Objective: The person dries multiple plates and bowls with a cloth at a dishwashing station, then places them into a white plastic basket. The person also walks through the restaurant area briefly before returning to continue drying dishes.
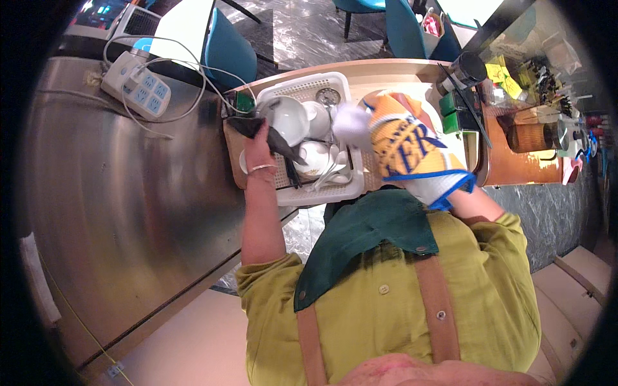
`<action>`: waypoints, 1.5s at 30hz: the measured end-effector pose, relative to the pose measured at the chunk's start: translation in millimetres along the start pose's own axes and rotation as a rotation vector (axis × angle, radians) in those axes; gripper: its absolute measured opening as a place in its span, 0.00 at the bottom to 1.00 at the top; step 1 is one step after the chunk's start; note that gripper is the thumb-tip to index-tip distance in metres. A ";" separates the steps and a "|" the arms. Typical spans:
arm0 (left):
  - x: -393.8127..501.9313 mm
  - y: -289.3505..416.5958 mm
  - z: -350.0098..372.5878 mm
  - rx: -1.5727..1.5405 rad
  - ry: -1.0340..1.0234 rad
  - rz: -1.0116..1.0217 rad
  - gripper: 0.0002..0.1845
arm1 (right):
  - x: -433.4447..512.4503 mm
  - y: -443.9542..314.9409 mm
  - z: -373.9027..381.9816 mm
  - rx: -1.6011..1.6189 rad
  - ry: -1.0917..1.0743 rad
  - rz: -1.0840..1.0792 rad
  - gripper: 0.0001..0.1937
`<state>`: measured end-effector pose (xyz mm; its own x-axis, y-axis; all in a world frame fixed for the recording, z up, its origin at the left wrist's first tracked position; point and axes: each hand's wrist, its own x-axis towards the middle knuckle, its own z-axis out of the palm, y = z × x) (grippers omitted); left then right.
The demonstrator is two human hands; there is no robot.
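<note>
At the left side of a white perforated plastic basket (345, 193), my left hand (258, 149) grips a thin black item (282, 146) whose kind I cannot make out. White bowls (292, 120), white spoons (333, 164), dark chopsticks (291, 172) and a round metal strainer (328, 97) lie in the basket. To the basket's right, an orange, white and blue towel (410, 144) with printed lettering wraps my right hand, which is mostly hidden; my right forearm (475, 202) emerges below it. A blurred white thing (352, 123) is at the towel's left edge; I cannot tell what it is.
A wooden tray-like top (381, 70) holds the basket. A steel counter (169, 202) with a power strip (137, 89) and loose cables (200, 96) lies left. Green boxes (449, 113), a dark jar (470, 67) and a long black stick (466, 106) stand right. Blue chairs (227, 50) are beyond.
</note>
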<state>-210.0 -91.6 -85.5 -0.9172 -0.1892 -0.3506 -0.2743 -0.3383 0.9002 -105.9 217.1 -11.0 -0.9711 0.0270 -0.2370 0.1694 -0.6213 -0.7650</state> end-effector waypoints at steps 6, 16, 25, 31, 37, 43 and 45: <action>-75.6 -11.8 41.8 -0.164 -0.564 -0.011 0.17 | 63.0 15.0 67.2 -1.604 -0.487 -0.643 0.35; -107.5 -2.2 52.3 -0.158 -0.331 0.474 0.28 | 55.3 77.5 69.9 -0.367 -0.004 0.073 0.14; -101.1 7.3 39.1 0.843 -0.501 0.699 0.30 | 84.7 28.9 60.8 -1.956 -0.621 -0.826 0.07; -114.5 3.6 55.9 0.247 -0.291 0.378 0.24 | 65.7 66.7 40.4 -1.281 -0.177 -0.369 0.08; -121.3 -10.5 61.1 0.164 -0.298 0.538 0.22 | 47.4 94.7 24.6 -0.987 -0.134 -0.221 0.14; -113.0 0.8 42.0 0.842 -0.367 0.710 0.25 | 77.3 26.2 57.0 -2.013 -0.610 -0.653 0.11; -116.0 -1.8 49.2 0.487 -0.372 0.673 0.24 | 77.7 33.6 59.2 -1.769 -0.544 -0.760 0.10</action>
<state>-117.3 -23.7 -33.8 -0.9387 0.1320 0.3185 0.3386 0.1787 0.9238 -185.6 152.0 -19.7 -0.7930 -0.5449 0.2725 -0.6087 0.7272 -0.3173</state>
